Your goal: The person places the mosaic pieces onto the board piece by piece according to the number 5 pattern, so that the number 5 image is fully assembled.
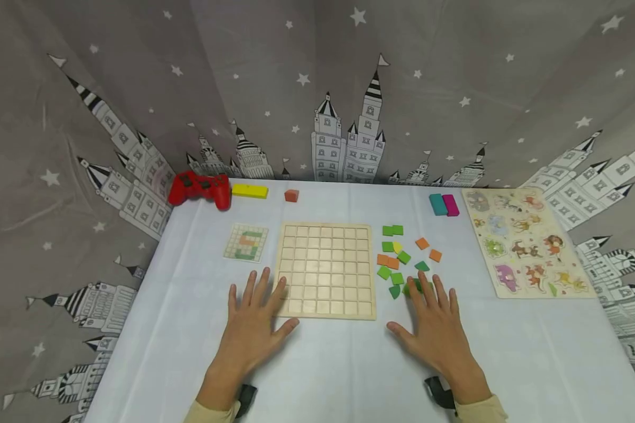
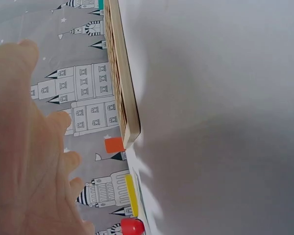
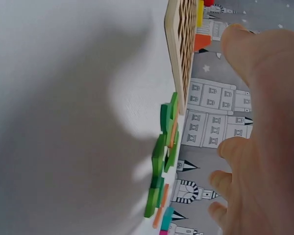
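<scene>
My left hand (image 1: 252,332) is spread with straight fingers over the white table, its fingertips by the lower left corner of a wooden grid board (image 1: 325,270). My right hand (image 1: 438,332), also spread, hovers at the near edge of a scatter of small tiles; its fingers partly hide some green ones. Neither hand holds anything. Among the tiles are green squares (image 1: 393,230), orange squares (image 1: 435,255), dark green pieces (image 1: 422,266) and a yellow piece (image 1: 397,247). Left of the board lies a pattern card (image 1: 246,242) with a green and orange design.
A red game controller (image 1: 201,189), a yellow block (image 1: 250,191) and an orange block (image 1: 291,195) line the back left. Teal (image 1: 438,204) and magenta blocks (image 1: 450,205) lie at the back right, beside an animal puzzle board (image 1: 529,244). A grey castle-print curtain (image 1: 275,76) borders the table.
</scene>
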Available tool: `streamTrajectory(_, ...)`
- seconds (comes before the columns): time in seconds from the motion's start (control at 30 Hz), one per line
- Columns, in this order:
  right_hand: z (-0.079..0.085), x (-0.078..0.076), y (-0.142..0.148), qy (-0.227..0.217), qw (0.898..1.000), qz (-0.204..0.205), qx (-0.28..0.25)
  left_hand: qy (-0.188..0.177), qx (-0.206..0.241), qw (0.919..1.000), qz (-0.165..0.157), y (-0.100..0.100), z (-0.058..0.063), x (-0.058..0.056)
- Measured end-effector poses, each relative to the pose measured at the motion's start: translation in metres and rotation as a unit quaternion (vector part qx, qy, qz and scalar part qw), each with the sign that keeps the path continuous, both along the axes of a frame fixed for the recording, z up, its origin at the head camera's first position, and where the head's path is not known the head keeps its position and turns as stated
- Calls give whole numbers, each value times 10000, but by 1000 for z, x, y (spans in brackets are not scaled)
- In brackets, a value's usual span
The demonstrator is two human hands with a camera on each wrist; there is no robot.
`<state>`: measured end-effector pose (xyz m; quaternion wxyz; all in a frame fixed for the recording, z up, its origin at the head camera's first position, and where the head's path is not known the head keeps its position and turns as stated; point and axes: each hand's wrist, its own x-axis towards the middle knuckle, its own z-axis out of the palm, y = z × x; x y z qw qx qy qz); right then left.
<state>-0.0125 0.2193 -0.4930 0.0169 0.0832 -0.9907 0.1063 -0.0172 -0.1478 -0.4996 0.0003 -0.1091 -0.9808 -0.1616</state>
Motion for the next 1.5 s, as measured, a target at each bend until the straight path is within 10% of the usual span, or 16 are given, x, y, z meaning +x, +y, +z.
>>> streamTrajectory(0.27,-9,-16,7,459,9971,82,-604,-447,710,9965,-17,4,-5,-6)
streamTrajectory(0.6,-7,-71,47,130,9878,-812,-1323,-829,2017,9759,-102,4,-18,-36)
streamTrajectory(1.5,-12,-88,50,-505,9873,-901,-1205,-420,1558,9867,-182,9,-29,-41)
